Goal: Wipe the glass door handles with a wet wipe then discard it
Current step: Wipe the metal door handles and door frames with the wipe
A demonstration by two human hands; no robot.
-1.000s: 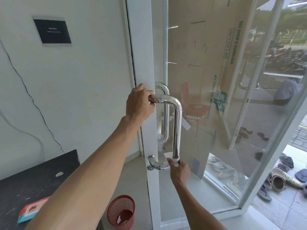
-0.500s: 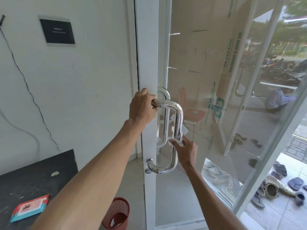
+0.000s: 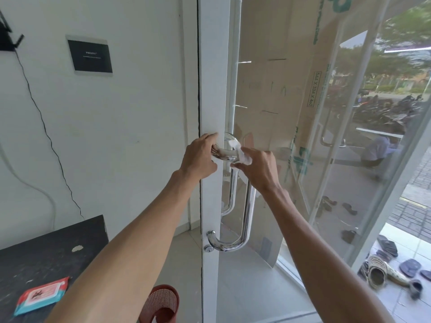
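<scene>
Chrome handle (image 3: 247, 206): my right hand (image 3: 261, 169) has climbed from its bottom bend to the top bend, fingers pinching the wipe (image 3: 242, 155) there. Left hand (image 3: 200, 157) stays clenched just beside. Inner handle nearly done; bin (image 3: 161, 304) below.

Bright daylight through glass door (image 3: 303, 136); reflections veil pane; wide-angle bowing at edges; bottom corners perhaps motion-blurred.
</scene>
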